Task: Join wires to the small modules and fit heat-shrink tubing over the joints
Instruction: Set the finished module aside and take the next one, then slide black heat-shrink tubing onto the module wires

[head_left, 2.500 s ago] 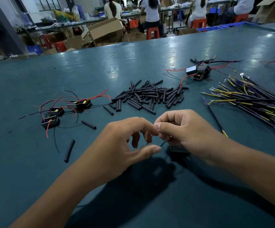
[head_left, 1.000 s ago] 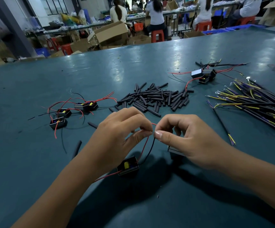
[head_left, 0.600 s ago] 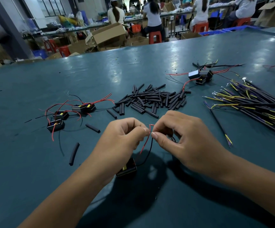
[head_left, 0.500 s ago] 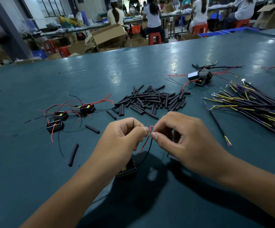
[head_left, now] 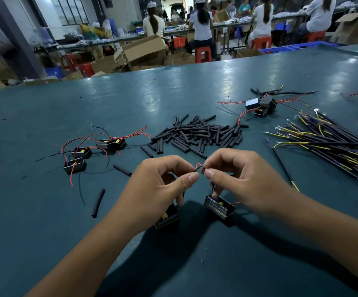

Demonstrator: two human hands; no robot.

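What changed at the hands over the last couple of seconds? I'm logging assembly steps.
A second module came into view under the right hand, joining the one under the left hand. Both hands still pinch the red and black wire ends. The tubing pile stayed put.

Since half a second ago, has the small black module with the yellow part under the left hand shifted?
No. The small black module lies just as far right of the loose black tubing piece on the teal table as before.

Both forearms bare, left hand (head_left: 158, 189) and right hand (head_left: 244, 183) ungloved.
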